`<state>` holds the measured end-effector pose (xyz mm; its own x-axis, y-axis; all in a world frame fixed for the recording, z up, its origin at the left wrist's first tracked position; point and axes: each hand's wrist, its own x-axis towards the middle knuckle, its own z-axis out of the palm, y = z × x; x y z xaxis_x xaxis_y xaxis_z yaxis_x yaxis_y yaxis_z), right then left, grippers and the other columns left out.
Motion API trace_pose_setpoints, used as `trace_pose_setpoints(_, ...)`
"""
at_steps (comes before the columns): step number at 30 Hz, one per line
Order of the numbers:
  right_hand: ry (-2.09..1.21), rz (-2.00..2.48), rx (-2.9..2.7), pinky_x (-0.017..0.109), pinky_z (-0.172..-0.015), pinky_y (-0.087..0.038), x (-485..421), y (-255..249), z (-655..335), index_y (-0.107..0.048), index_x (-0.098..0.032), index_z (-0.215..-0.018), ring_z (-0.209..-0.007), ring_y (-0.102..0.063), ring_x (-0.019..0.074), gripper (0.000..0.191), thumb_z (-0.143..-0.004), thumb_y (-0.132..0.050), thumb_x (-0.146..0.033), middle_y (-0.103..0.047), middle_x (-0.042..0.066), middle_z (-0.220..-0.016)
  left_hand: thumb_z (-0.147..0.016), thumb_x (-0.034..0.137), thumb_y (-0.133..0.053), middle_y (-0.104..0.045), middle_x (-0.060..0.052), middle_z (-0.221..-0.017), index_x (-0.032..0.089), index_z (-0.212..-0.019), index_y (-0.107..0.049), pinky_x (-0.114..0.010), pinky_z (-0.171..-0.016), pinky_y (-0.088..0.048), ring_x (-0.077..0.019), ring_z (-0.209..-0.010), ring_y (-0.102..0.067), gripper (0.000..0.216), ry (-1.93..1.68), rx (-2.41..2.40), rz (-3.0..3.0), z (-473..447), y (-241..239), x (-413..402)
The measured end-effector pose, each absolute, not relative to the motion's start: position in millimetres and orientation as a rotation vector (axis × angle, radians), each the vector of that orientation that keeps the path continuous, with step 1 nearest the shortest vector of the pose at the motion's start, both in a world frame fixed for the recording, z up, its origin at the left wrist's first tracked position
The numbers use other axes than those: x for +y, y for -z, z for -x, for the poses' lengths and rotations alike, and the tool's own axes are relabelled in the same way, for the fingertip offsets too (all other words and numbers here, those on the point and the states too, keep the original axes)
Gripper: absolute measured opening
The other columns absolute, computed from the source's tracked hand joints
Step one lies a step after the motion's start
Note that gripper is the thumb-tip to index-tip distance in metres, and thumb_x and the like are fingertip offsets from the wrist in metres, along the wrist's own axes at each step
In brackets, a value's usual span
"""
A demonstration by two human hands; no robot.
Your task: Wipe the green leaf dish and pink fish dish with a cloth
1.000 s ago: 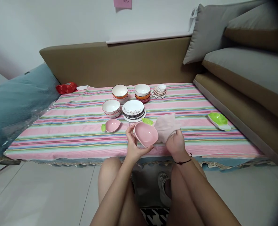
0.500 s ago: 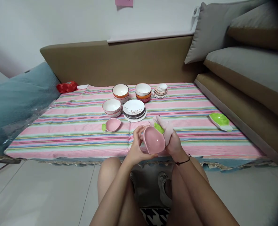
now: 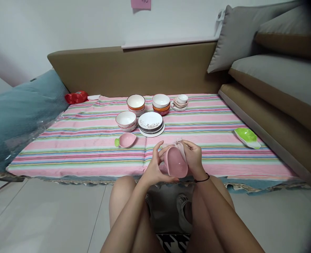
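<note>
Above my knees, my left hand [image 3: 157, 167] grips a pink bowl [image 3: 177, 163] by its left side, thumb along the bottom edge. The bowl is tilted so its hollow faces me. At its upper right, my right hand [image 3: 193, 158] pinches a pale pink cloth [image 3: 181, 147] against the bowl's rim; the bowl's green leaf handle is hidden under the cloth and fingers. A similar pink bowl with a green handle [image 3: 127, 140] lies on the striped cover to the left. A green and white leaf-shaped dish [image 3: 247, 137] rests far to the right.
Behind my hands on the striped cover [image 3: 92, 147] stand a plate stack [image 3: 150, 121], bowl stacks [image 3: 126, 120] [image 3: 136, 102] [image 3: 161, 102] and a pile of small dishes [image 3: 180, 101]. A red plastic-wrapped bundle [image 3: 76, 97] lies back left. Cushions [image 3: 276, 73] are piled at right.
The cloth and my right hand have shifted over the bowl's green handle, covering it. The bowl has turned and moved slightly right and down.
</note>
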<state>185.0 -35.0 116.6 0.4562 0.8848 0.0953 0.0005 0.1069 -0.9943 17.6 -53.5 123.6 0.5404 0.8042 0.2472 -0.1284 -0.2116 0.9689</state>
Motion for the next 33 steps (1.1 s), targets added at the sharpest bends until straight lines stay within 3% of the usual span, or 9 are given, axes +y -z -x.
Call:
trace_pose_setpoints(6, -0.77, 1.352, -0.98, 0.024, -0.055, -0.036, -32.8, -117.6, -186.7, -0.061, -0.016, -0.057, -0.056, -0.047, 0.0117, 0.037, -0.074, -0.063, -0.049, -0.054, -0.002, -0.055, -0.055, 0.024, -0.08, -0.037, -0.018, -0.142, 0.029, -0.138, -0.013, -0.044, -0.099, -0.04, -0.0301, -0.124, -0.046, 0.106, -1.02, 0.646, -1.506, -19.6, -127.0, -53.7)
trace_pose_setpoints(12, -1.018, 1.27, -0.882, 0.025, -0.057, -0.04, -31.6, -115.2, -186.1, -0.066, -0.017, -0.07, -0.062, -0.053, 0.0142, 0.031, -0.065, -0.072, -0.047, -0.063, 0.001, -0.069, -0.056, 0.037, -0.079, -0.049, -0.014, -0.128, 0.024, -0.134, -0.021, -0.044, -0.098, -0.041, -0.0292, -0.118, -0.05, 0.097, -1.219, 0.831, -1.422, -10.8, -128.6, -43.7)
trace_pose_setpoints(16, -1.12, 1.203, -0.81, 0.024, -0.058, -0.042, -33.2, -112.8, -184.7, -0.065, -0.017, -0.077, -0.064, -0.055, 0.0143, 0.032, -0.068, -0.07, -0.048, -0.064, 0.001, -0.071, -0.055, 0.044, -0.079, -0.049, -0.014, -0.127, 0.024, -0.132, -0.026, -0.043, -0.095, -0.043, -0.0295, -0.117, -0.051, 0.095, -1.288, 0.899, -1.375, -4.9, -127.3, -42.0)
trace_pose_setpoints(24, -1.216, 0.998, -0.563, 0.024, -0.061, -0.046, -23.3, -105.9, -189.8, -0.062, -0.022, -0.104, -0.073, -0.06, 0.014, 0.047, -0.061, -0.074, -0.037, -0.067, 0.001, -0.09, -0.061, 0.043, -0.076, -0.048, -0.012, -0.126, 0.024, -0.132, -0.024, -0.04, -0.097, -0.042, -0.0266, -0.116, -0.05, 0.09, -1.397, 0.971, -1.21, 6.7, -129.6, -44.6)
trace_pose_setpoints(28, -1.24, 1.15, -0.539, 0.024, -0.058, -0.045, -20.7, -98.6, -194.5, -0.062, -0.021, -0.1, -0.069, -0.059, 0.013, 0.041, -0.061, -0.07, -0.031, -0.066, -0.001, -0.085, -0.061, 0.043, -0.076, -0.049, -0.013, -0.125, 0.024, -0.133, -0.025, -0.04, -0.096, -0.042, -0.0277, -0.117, -0.05, 0.09, -1.417, 0.961, -1.234, 11.9, -130.9, -45.3)
trace_pose_setpoints(33, -1.056, 1.369, -0.631, 0.026, -0.067, -0.048, -20.0, -90.0, -196.5, -0.063, -0.021, -0.092, -0.081, -0.06, 0.0157, 0.037, -0.058, -0.073, -0.033, -0.066, 0.002, -0.093, -0.058, 0.044, -0.078, -0.048, -0.012, -0.128, 0.026, -0.135, -0.024, -0.041, -0.098, -0.041, -0.0288, -0.119, -0.048, 0.096, -1.35, 0.914, -1.272, 14.9, -134.4, -49.2)
